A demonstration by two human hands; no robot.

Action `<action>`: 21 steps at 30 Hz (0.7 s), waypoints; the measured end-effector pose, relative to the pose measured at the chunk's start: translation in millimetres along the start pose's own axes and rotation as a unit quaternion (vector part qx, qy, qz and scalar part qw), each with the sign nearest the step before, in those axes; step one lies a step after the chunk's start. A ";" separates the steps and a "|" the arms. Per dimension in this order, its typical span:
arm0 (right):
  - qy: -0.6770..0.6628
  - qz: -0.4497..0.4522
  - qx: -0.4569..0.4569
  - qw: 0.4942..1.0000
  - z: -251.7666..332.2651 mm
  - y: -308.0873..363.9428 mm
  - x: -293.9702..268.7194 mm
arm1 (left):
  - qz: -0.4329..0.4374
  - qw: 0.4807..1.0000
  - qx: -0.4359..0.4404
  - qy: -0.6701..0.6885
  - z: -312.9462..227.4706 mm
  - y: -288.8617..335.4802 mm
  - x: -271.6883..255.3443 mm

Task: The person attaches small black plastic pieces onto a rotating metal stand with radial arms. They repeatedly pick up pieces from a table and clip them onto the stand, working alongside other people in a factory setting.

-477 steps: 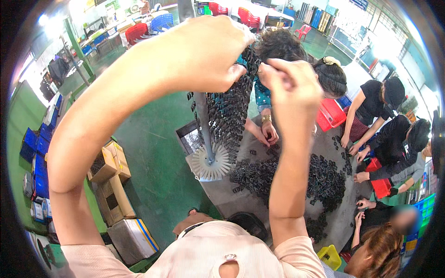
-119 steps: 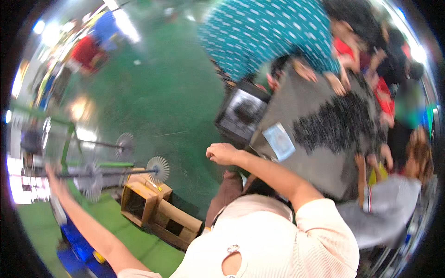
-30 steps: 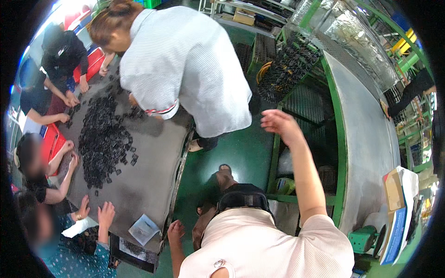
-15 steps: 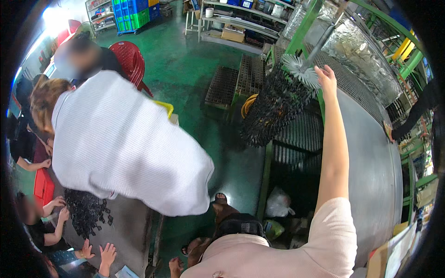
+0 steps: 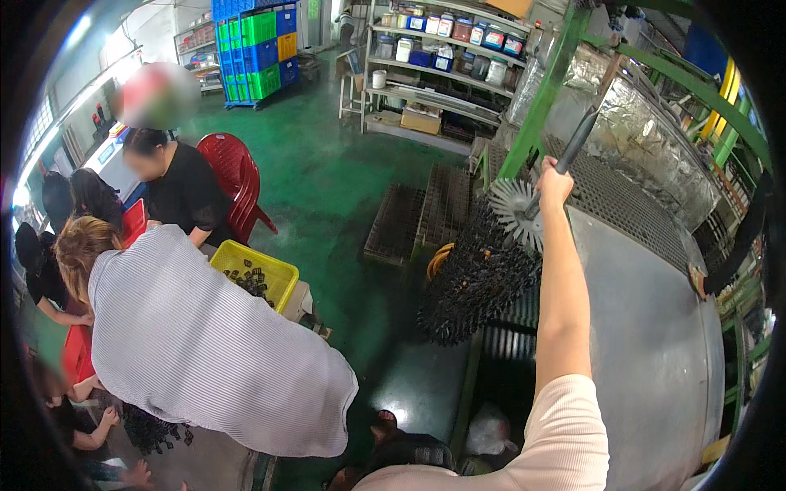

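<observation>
My right arm reaches forward, and my right hand (image 5: 557,182) is closed around a dark grey metal rod (image 5: 580,139). A pale toothed disc (image 5: 514,211) surrounds the rod just below my fist. Under the disc hangs a thick bundle of small black parts (image 5: 479,282), whose single shapes are too small to make out. My left hand is out of the picture.
On my right lies a grey metal tabletop (image 5: 643,319) with a mesh grate (image 5: 622,196) and green frame post (image 5: 548,90). A person's hand (image 5: 697,281) touches its far edge. At left a person in a striped grey top (image 5: 213,344) leans near a yellow basket (image 5: 278,274).
My right hand has gone from open fingers beside the disc to a grip on the rod. My left hand has left the picture. The view has tilted up.
</observation>
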State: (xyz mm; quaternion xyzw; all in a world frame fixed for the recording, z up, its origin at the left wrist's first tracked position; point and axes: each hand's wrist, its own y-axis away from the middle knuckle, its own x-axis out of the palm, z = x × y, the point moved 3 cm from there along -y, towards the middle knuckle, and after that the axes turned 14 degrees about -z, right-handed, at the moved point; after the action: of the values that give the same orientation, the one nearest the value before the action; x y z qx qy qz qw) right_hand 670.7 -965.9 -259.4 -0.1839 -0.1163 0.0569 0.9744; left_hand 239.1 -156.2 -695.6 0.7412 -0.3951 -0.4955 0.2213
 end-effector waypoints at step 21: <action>0.050 0.009 -0.012 0.999 44.7 201.4 -303.6 | 0.016 0.999 0.013 -0.038 218.9 -78.2 -137.1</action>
State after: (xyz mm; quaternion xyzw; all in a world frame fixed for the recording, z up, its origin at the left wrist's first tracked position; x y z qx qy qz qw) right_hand 352.5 -810.7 -356.3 -0.1989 -0.0661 0.0553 0.9762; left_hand 41.7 14.2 -765.0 0.7181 -0.4218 -0.5145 0.2043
